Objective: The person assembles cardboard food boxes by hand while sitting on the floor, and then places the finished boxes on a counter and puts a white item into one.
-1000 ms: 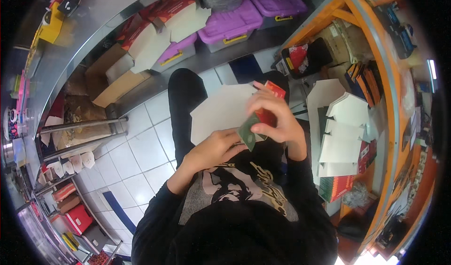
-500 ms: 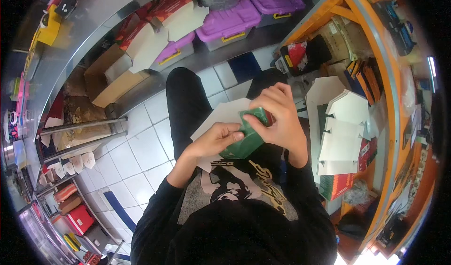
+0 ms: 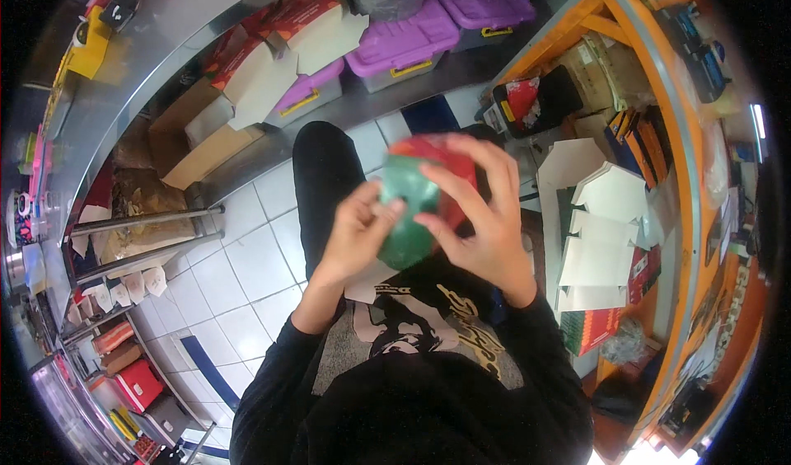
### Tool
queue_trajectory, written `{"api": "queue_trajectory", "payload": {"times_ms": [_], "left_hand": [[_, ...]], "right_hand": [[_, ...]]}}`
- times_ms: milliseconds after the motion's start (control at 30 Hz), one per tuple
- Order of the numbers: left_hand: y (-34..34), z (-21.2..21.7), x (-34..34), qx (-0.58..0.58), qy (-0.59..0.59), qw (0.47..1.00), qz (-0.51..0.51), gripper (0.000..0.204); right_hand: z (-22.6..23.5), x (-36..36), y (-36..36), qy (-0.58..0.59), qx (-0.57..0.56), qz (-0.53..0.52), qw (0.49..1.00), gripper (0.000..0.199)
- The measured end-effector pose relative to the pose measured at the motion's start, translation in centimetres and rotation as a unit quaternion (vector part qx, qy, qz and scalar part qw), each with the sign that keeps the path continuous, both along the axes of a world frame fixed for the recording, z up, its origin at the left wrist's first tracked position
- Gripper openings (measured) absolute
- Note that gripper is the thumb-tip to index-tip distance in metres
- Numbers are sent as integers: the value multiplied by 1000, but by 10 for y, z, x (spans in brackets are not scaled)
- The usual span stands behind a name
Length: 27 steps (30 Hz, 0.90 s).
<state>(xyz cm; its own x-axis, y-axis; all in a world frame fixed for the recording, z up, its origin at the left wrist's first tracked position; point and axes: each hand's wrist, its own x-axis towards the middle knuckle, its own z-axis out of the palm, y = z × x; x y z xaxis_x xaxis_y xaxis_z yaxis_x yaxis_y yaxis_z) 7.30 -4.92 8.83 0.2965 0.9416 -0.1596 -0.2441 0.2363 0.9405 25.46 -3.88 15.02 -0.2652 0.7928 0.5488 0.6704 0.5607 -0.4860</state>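
A green and red cardboard carton (image 3: 404,186), blurred by motion, is held up above my lap. Its green face is toward me, and a red panel shows at its top and right. My left hand (image 3: 356,232) pinches the green side at its left edge, thumb in front. My right hand (image 3: 486,226) is closed around the right side, thumb and forefinger spread near the green panel, the other fingers over the red part. Below the carton, a piece of pale card (image 3: 367,285) rests on my lap, mostly hidden.
At my right lies a stack of flat white, red and green cartons (image 3: 599,251) beside an orange-framed shelf (image 3: 651,36). Purple-lidded bins (image 3: 404,36) and more card sheets (image 3: 262,82) stand ahead. To the left is a metal rack (image 3: 148,242).
The carton has been turned and raised, so its red side now shows. My right hand's fingers have spread, and my left hand has moved up and left.
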Motion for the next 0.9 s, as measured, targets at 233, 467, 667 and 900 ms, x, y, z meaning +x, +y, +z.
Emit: {"api": "queue_trajectory", "payload": {"times_ms": [233,467,667,900], "left_hand": [[2,11,6,100,58,973,202,27],[12,7,-3,67,-109,961,246,31],[-7,-1,18,76,-88,969,218,39],[-10,2,7,201,4,970,134,47]], "right_hand": [[-51,-24,-16,30,-21,78,996,52],[-53,-16,-19,218,132,152,955,31],[-28,-14,-9,30,136,102,985,36],[-23,1,-10,-8,70,142,987,38]]}}
